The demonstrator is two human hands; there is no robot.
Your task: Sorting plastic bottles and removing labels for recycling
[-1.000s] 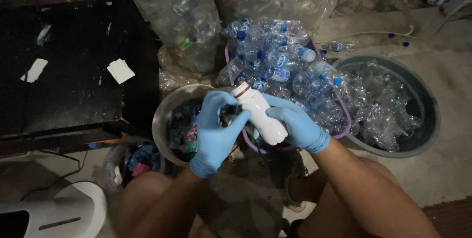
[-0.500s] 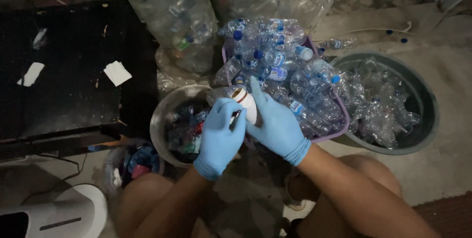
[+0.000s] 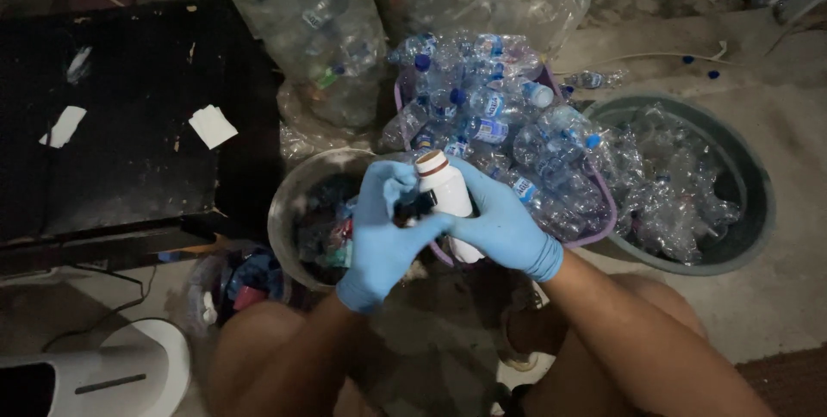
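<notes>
Blue-gloved right hand (image 3: 504,226) clamped around white plastic bottle with brown neck (image 3: 446,197), held above round metal bowl of scraps (image 3: 289,210). Blue-gloved left hand (image 3: 383,232) pinches small dark tool (image 3: 415,207) against bottle. Purple basket of clear bottles (image 3: 517,137) just behind.

White plastic bottle (image 3: 448,197), uncapped, upright, held above basin.

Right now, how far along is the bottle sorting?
Done: the round tub already holds clear stripped bottles. In hand: right hand holds a white bottle; left hand presses a small dark tool to it. Left: the purple basket is heaped with capped bottles.
</notes>
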